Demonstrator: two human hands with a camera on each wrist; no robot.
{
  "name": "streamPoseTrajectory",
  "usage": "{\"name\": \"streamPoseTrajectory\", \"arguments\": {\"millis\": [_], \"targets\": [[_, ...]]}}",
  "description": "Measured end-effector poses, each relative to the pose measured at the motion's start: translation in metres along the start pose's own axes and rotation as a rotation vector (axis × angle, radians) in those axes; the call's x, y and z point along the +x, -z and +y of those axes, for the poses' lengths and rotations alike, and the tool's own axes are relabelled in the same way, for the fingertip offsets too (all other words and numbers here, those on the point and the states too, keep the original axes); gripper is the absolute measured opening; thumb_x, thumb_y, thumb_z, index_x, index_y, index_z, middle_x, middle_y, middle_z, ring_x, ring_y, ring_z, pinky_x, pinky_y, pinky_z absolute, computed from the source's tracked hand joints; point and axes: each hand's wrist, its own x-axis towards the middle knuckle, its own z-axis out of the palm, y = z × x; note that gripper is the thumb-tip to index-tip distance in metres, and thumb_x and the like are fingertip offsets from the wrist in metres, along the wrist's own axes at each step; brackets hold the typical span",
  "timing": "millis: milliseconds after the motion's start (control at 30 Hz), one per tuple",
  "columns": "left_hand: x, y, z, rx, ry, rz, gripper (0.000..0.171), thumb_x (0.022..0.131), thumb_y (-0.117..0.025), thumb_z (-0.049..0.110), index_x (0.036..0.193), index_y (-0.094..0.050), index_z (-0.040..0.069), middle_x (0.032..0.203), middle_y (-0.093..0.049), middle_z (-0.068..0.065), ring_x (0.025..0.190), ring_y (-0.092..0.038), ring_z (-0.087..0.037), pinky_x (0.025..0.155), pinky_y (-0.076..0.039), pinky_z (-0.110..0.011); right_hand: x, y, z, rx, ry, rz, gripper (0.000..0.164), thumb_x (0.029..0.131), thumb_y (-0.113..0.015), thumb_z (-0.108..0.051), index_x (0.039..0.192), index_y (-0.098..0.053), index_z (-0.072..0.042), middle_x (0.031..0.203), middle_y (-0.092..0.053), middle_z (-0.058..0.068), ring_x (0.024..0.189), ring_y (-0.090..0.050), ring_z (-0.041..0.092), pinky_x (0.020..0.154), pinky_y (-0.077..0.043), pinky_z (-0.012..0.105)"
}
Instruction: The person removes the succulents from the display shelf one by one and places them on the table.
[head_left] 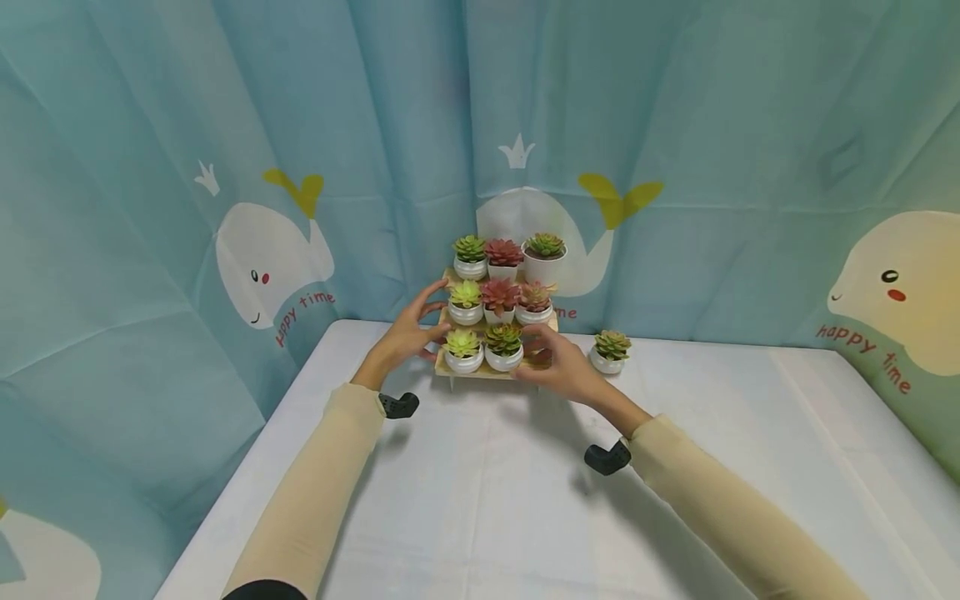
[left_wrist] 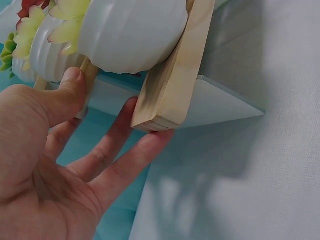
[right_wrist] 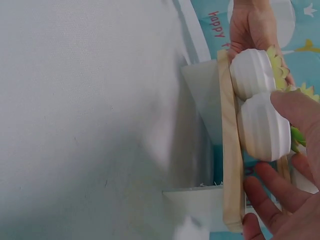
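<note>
White surface: spread left grip is touching rack, right grip is clasping green succulent, seemingly seating it, outlying pot likely next.

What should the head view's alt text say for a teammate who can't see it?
A left hand and a right hand flank a tiered wooden stand holding eight potted succulents, two on the front tier. A ninth succulent stands right of it on a white table, before a whale-print curtain.
</note>
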Motion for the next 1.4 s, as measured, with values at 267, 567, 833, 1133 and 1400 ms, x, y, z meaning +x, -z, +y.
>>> {"name": "streamPoseTrajectory", "arguments": {"millis": [267, 567, 833, 1133, 1400], "targets": [[0.003, 0.000, 0.001, -0.014, -0.008, -0.002, 0.078, 0.105, -0.059, 0.006, 0.161, -0.025, 0.047, 0.164, -0.031, -0.014, 0.119, -0.064, -0.042, 0.069, -0.059, -0.064, 0.004, -0.006, -0.001, -0.011, -0.023, 0.041, 0.067, 0.089, -0.084, -0.020, 0.144, -0.050, -0.002, 0.122, -0.067, 0.018, 0.109, -0.068, 0.032, 0.094, -0.055, 0.046], [0.000, 0.000, -0.002, -0.010, -0.007, -0.003, 0.079, 0.104, -0.060, 0.006, 0.161, -0.025, 0.046, 0.165, -0.032, -0.014, 0.114, -0.067, -0.038, 0.068, -0.059, -0.063, 0.006, -0.015, -0.001, -0.067, 0.007, 0.080, 0.064, 0.088, -0.084, -0.019, 0.141, -0.054, 0.000, 0.118, -0.067, 0.017, 0.104, -0.066, 0.030, 0.090, -0.055, 0.046], [0.001, 0.001, -0.001, -0.030, -0.012, 0.007, 0.079, 0.104, -0.060, 0.004, 0.161, -0.027, 0.047, 0.164, -0.032, -0.014, 0.114, -0.066, -0.040, 0.070, -0.056, -0.068, 0.009, -0.019, -0.003, -0.102, 0.008, 0.116, 0.063, 0.088, -0.084, -0.022, 0.140, -0.055, -0.002, 0.113, -0.068, 0.015, 0.099, -0.066, 0.028, 0.085, -0.056, 0.045], [0.004, 0.001, -0.001, -0.026, -0.022, 0.008, 0.079, 0.104, -0.060, 0.003, 0.161, -0.026, 0.046, 0.165, -0.031, -0.015, 0.120, -0.063, -0.042, 0.068, -0.057, -0.068, 0.011, -0.020, -0.003, -0.104, -0.017, 0.114, 0.064, 0.090, -0.083, -0.022, 0.142, -0.053, -0.001, 0.124, -0.067, 0.017, 0.104, -0.068, 0.029, 0.088, -0.057, 0.045], [0.003, 0.000, 0.000, -0.035, -0.004, 0.000, 0.079, 0.104, -0.060, 0.004, 0.161, -0.026, 0.045, 0.166, -0.030, -0.015, 0.125, -0.060, -0.044, 0.068, -0.058, -0.064, 0.010, -0.021, -0.004, -0.098, -0.031, 0.111, 0.064, 0.091, -0.081, -0.022, 0.143, -0.052, -0.001, 0.125, -0.067, 0.019, 0.109, -0.068, 0.030, 0.091, -0.057, 0.046]]}}
